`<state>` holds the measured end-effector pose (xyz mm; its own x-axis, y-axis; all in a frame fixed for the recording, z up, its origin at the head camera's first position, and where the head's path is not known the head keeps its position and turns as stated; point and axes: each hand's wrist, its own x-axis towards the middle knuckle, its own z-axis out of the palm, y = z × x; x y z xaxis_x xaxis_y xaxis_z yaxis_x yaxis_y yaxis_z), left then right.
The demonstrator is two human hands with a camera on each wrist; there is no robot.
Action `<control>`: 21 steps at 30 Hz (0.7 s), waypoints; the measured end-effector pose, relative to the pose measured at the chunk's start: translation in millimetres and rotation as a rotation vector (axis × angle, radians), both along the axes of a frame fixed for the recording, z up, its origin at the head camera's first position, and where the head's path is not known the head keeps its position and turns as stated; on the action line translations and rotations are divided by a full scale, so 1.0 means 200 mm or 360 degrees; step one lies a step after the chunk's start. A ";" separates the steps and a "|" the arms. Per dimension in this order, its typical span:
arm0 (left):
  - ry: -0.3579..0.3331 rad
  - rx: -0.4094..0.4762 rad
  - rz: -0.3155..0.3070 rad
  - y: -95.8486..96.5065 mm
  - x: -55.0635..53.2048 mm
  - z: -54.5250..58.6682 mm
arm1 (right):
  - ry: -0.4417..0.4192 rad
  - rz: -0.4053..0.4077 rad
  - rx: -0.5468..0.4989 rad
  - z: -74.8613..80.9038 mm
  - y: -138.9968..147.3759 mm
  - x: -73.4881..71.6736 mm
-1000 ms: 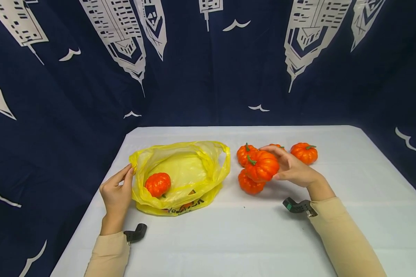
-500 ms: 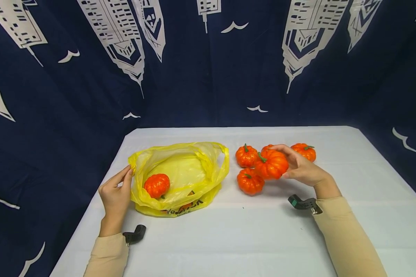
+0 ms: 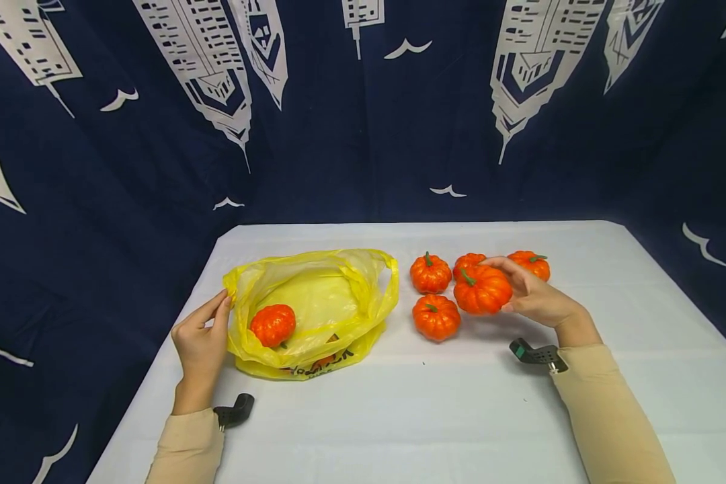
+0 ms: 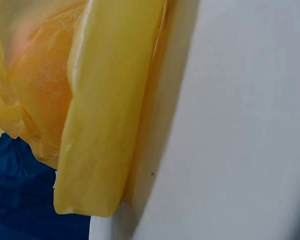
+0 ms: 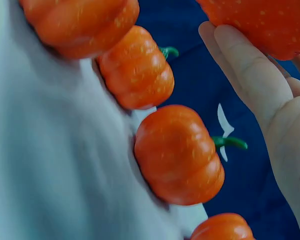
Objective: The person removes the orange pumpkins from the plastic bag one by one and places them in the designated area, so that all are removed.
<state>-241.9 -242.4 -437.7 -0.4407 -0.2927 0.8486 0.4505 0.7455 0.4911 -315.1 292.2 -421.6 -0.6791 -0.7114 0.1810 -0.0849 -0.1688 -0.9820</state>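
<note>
My left hand (image 3: 202, 343) pinches the left rim of a yellow plastic bag (image 3: 363, 329), which lies with its mouth open on the table. Inside the bag sits an orange toy pumpkin (image 3: 273, 325). In the left wrist view the bag's side (image 4: 105, 110) fills much of the frame, and the left hand is out of sight. My right hand (image 3: 538, 299) grips another pumpkin (image 3: 482, 290) from its right side, with a green stem pointing up-left. The right wrist view shows that held pumpkin (image 5: 270, 25) at the top right, against the fingers (image 5: 245, 60).
Around the held pumpkin, several more stand on the white table (image 3: 411, 417): a back-left pumpkin (image 3: 431, 273), a front pumpkin (image 3: 436, 318), a partly covered pumpkin (image 3: 468, 261) and a far-right pumpkin (image 3: 530, 264). A dark blue patterned cloth (image 3: 363, 148) hangs behind.
My right hand has moved to the right with its pumpkin, away from the bag, uncovering more of the front and back pumpkins. The left hand keeps its pinch on the bag.
</note>
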 end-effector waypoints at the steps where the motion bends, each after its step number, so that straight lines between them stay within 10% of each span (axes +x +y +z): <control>1: -0.0001 -0.0001 0.0001 0.00 0.00 0.00 | -0.0005 -0.0008 0.0013 -0.01 0.01 0.00; 21: -0.0001 0.0013 -0.0026 0.00 0.00 0.00 | 0.0011 -0.0076 0.0226 -0.12 0.11 -0.03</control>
